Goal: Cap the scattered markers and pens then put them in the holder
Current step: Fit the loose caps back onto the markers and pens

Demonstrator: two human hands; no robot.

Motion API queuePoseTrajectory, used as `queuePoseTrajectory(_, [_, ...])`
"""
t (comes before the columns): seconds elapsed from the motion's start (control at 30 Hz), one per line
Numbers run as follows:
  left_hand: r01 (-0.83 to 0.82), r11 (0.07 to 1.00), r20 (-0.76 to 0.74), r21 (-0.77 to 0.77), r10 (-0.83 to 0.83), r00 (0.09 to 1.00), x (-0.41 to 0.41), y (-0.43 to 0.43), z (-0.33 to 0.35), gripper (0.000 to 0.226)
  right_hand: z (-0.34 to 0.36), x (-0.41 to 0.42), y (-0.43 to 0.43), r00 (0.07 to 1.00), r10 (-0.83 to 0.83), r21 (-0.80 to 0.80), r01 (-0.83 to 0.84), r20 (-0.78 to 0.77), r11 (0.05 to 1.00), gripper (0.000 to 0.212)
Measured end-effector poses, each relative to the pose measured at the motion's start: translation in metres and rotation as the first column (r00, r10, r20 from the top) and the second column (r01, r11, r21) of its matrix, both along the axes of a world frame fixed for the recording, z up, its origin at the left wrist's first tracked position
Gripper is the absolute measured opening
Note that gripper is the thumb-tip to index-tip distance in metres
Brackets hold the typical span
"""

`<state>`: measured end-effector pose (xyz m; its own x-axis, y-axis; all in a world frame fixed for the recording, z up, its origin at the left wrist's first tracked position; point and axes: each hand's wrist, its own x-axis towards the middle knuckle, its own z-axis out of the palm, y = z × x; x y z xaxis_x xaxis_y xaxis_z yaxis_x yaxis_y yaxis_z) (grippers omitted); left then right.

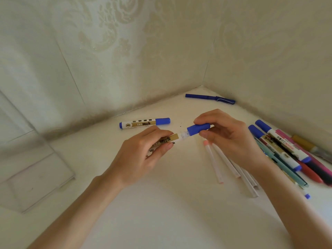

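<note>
Head view: the left hand (pixel 143 151) is gripping a white-and-gold marker (pixel 168 140), its fingers hiding most of the barrel. The right hand (pixel 226 135) is pinching the blue cap (pixel 198 129) at the marker's tip; whether it is fully seated is unclear. One capped blue marker (pixel 144 123) is lying beyond the hands, one blue pen (pixel 210 98) near the wall corner. Several white sticks (pixel 214 164) are passing under the right wrist. A pile of markers and pens (pixel 287 151) is overlapping at right, count unclear. A clear holder (pixel 32 169) is sitting left, hard to make out.
</note>
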<state>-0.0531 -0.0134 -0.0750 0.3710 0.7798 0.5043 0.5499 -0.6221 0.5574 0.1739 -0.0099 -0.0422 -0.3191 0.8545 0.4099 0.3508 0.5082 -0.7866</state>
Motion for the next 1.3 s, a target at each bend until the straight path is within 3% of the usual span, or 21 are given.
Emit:
queuePoseTrajectory(0.13, [0.003,1.000,-0.002,-0.003,-0.003,1.000,0.000,-0.002,-0.002,0.026,-0.004,-0.008,-0.003,0.997,0.009,-0.006,-0.008,0.077,1.000,0.030])
queuePoseTrajectory(0.27, [0.031,0.998,0.055,-0.056,-0.028,0.998,0.001,-0.005,-0.005,0.027,-0.005,-0.009,-0.006,0.998,0.003,0.000,-0.003,0.069,1.000,0.026])
queuePoseTrajectory(0.47, [0.026,1.000,0.024,-0.004,-0.025,0.999,0.003,-0.008,-0.004,0.020,-0.007,-0.013,-0.009,0.998,-0.005,-0.035,0.007,0.062,0.999,0.020])
queuePoseTrajectory(0.5, [0.023,1.000,0.018,-0.007,-0.023,1.000,0.003,-0.009,-0.004,0.021,-0.006,-0.015,-0.010,1.000,-0.008,-0.078,0.010,0.020,0.997,0.019])
queuePoseTrajectory(0.57, [0.017,1.000,0.025,-0.018,-0.017,1.000,0.007,-0.008,-0.002,0.023,-0.005,-0.020,-0.011,0.978,-0.040,-0.224,-0.006,-0.204,0.975,0.019])
queuePoseTrajectory(0.67, [0.071,0.992,0.122,-0.103,-0.059,0.991,0.017,-0.007,0.007,0.025,-0.004,-0.028,-0.009,0.768,-0.137,-0.452,-0.214,-0.626,0.866,0.020])
queuePoseTrajectory(0.7, [0.121,0.981,0.149,-0.149,-0.099,0.984,0.019,-0.006,0.011,0.029,-0.004,-0.029,-0.007,0.684,-0.183,-0.482,-0.274,-0.706,0.832,0.021])
queuePoseTrajectory(0.73, [0.150,0.973,0.143,-0.175,-0.125,0.982,0.019,-0.003,0.013,0.036,-0.004,-0.029,-0.004,0.657,-0.231,-0.510,-0.269,-0.717,0.817,0.019])
queuePoseTrajectory(0.77, [0.123,0.979,0.098,-0.162,-0.108,0.989,0.015,0.002,0.012,0.043,-0.003,-0.029,-0.002,0.703,-0.280,-0.548,-0.185,-0.654,0.816,0.018])
queuePoseTrajectory(0.83, [-0.112,0.993,-0.051,-0.034,0.110,0.993,0.000,0.020,0.004,0.045,-0.002,-0.027,0.002,0.877,-0.361,-0.551,0.139,-0.317,0.823,0.022])
queuePoseTrajectory(0.87, [-0.254,0.967,-0.118,0.028,0.255,0.960,-0.010,0.031,-0.002,0.041,-0.002,-0.027,0.003,0.913,-0.394,-0.498,0.292,-0.109,0.816,0.022])
queuePoseTrajectory(0.93, [-0.444,0.896,-0.236,0.009,0.433,0.870,-0.027,0.048,-0.011,0.040,-0.005,-0.030,0.006,0.889,-0.402,-0.335,0.455,0.219,0.825,0.019])
queuePoseTrajectory(1.03, [-0.535,0.839,-0.379,-0.106,0.463,0.801,-0.034,0.058,-0.016,0.043,-0.011,-0.040,0.006,0.789,-0.340,-0.129,0.462,0.512,0.877,0.029])
queuePoseTrajectory(1.1, [-0.536,0.836,-0.390,-0.116,0.458,0.799,-0.031,0.059,-0.014,0.036,-0.014,-0.045,0.005,0.709,-0.302,-0.029,0.414,0.638,0.910,0.031])
queuePoseTrajectory(1.2, [-0.509,0.849,-0.358,-0.143,0.436,0.826,-0.019,0.052,-0.010,0.023,-0.019,-0.047,0.006,0.596,-0.320,0.135,0.333,0.736,0.933,0.032])
queuePoseTrajectory(1.3, [-0.463,0.873,-0.367,-0.153,0.385,0.847,-0.002,0.043,-0.009,0.023,-0.021,-0.040,0.015,0.555,-0.334,0.187,0.306,0.762,0.934,0.037])
